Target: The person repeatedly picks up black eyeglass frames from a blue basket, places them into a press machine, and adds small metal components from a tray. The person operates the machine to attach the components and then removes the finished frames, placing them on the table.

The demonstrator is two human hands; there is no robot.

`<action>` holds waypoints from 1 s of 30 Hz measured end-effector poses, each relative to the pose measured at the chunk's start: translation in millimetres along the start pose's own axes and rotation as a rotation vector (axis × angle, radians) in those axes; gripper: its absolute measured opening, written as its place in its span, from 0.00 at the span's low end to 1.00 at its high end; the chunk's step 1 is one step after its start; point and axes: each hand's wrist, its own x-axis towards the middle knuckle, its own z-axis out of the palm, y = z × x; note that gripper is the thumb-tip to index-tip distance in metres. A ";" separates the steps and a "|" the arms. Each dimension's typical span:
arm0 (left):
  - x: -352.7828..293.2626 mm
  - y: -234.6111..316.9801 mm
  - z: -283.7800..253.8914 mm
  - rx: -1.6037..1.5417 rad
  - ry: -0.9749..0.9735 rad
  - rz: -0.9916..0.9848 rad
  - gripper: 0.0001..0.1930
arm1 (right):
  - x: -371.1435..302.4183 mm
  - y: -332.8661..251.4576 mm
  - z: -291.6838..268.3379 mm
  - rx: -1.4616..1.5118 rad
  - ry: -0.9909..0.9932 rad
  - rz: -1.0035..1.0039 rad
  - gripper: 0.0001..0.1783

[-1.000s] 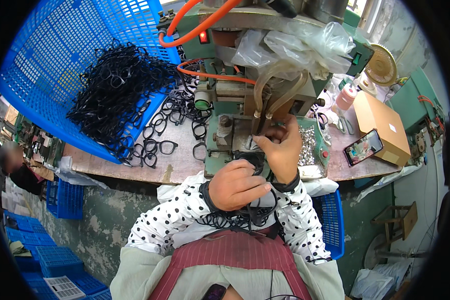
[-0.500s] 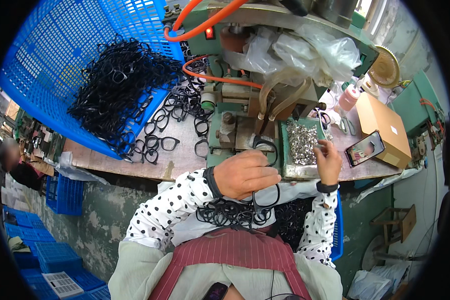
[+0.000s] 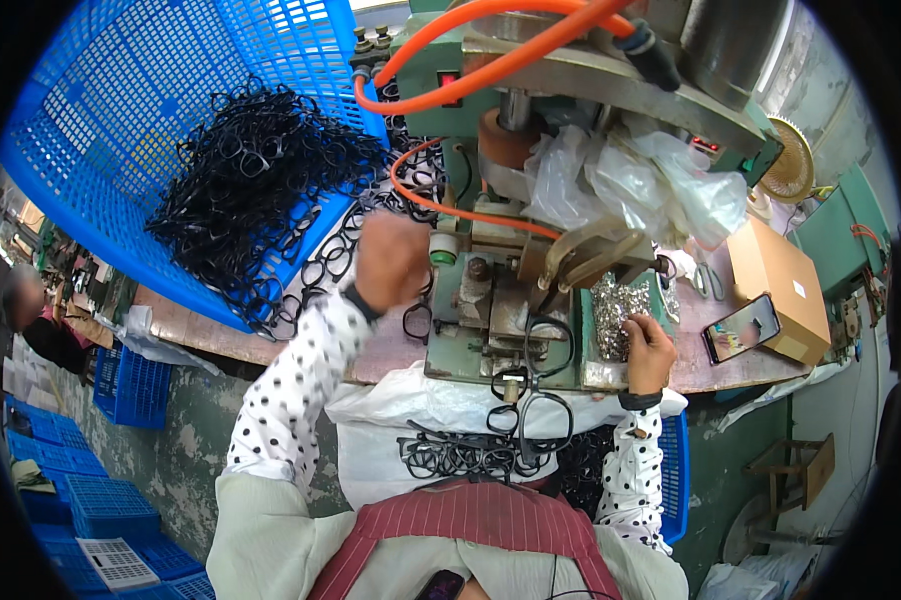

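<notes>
My left hand is smeared by motion above the black eyeglass frames strewn on the table beside the blue basket; its fingers cannot be made out. At the metal tray, my right hand has thumb and fingertips pinched together over a heap of small shiny metal pieces. Whatever lies between those fingertips is too small to name. One black eyeglass frame hangs at the press fixture, untouched by either hand. More eyeglass frames lie on white cloth over my lap.
A large blue basket full of black frames stands tilted at the left. Above the fixture, a green press carries orange hoses and plastic bags. At the right are a phone, a cardboard box and scissors.
My left hand has left the eyeglass frame near the fixture and swung up and left to the strewn frames. My right hand has lowered slightly over the metal pieces. The view has shifted.
</notes>
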 end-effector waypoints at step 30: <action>-68.1 35.5 -25.9 -0.907 0.426 -0.783 0.19 | 1.4 -112.8 -2.0 0.568 -0.248 0.129 0.07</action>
